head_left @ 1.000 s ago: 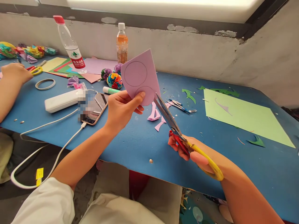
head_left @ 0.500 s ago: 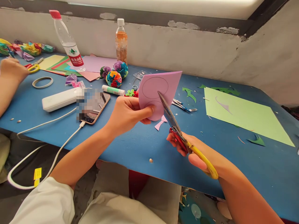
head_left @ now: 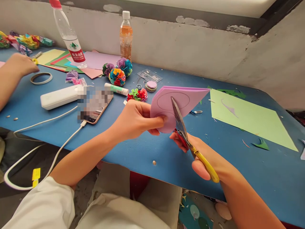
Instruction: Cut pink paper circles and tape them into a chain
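My left hand (head_left: 137,119) pinches a folded pink paper (head_left: 188,97) with pencilled circles on it, held tilted over the blue table (head_left: 133,149). My right hand (head_left: 202,156) grips scissors (head_left: 188,140) with yellow and red handles. Their blades lie across the paper's lower circle.
A phone (head_left: 95,105) on a white cable, a white power bank (head_left: 58,97), a glue stick (head_left: 116,89), paper flower balls (head_left: 117,76), two bottles (head_left: 69,35) and a light green sheet (head_left: 247,117) lie on the table. Another person's hand (head_left: 20,65) rests at far left by a tape ring (head_left: 41,78).
The pink paper has turned from upright to nearly flat and dropped lower. The scissor blades have moved further into it along the lower circle.
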Motion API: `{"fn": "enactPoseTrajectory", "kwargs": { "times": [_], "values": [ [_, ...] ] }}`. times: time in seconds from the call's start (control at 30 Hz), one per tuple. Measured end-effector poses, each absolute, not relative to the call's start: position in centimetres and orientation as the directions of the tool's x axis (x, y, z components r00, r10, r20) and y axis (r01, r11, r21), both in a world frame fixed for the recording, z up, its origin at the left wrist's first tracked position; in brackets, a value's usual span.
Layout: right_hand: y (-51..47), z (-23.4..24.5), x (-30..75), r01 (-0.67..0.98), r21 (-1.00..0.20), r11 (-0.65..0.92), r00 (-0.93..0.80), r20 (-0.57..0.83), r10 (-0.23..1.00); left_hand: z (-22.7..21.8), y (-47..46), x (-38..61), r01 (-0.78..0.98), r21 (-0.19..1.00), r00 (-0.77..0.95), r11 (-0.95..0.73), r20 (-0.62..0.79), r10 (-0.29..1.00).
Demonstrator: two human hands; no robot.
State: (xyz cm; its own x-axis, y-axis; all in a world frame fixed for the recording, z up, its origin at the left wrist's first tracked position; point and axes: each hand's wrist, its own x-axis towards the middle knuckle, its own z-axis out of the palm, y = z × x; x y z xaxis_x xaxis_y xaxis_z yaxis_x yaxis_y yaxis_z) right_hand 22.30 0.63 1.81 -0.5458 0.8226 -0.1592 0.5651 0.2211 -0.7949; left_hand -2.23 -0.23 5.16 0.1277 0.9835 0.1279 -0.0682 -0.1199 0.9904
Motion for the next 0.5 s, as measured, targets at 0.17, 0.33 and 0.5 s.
{"fn": "enactPoseTrajectory", "kwargs": {
  "times": [0.17, 0.33, 0.5],
  "values": [
    [0.48, 2.17, 22.46, 0.559, -0.793, 0.241, -0.574, -0.161, 0.803, 5.34, -0.17, -2.53, -0.067, 0.992, 0.142, -0.106, 0.114, 0.983],
    [0.41, 2.2, 22.6, 0.553, -0.8, 0.233, -0.583, -0.171, 0.794, 5.54, 0.05, -2.81, -0.053, 0.994, 0.153, -0.1, 0.107, 0.982],
    [0.42, 2.34, 22.21, 0.609, -0.768, 0.198, -0.553, -0.232, 0.8, 5.7, 0.2, -3.0, -0.014, 0.997, 0.178, -0.078, 0.08, 0.981]
  ]
}}
